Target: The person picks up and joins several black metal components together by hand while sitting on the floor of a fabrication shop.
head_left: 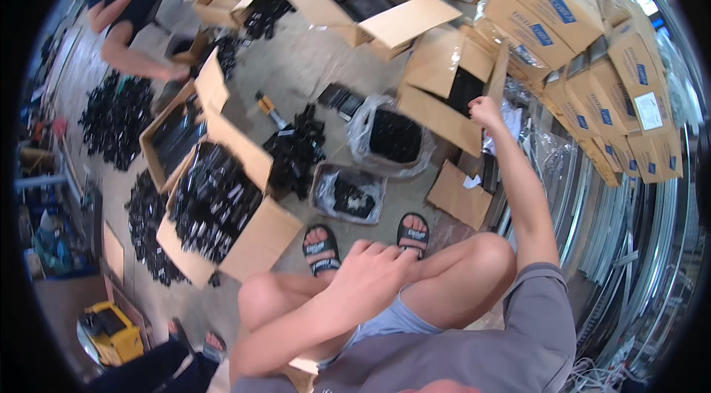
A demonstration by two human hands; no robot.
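Carton (272, 245) heaped with small black pieces (211, 204) stands toward the floor's (292, 71) left edge. The left hand (372, 278) hangs before the knees, fingers loosely bent — whether it holds anything, I cannot tell. Beyond the feet sits a bag-lined tub (360, 134). The right hand (486, 111), fingers curled, is at the near right corner of an open box (438, 120) with black contents (465, 89) — its grip is unclear.

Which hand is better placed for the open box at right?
Probably the right hand: it is at the edge of that box, while the left hand is farther away.
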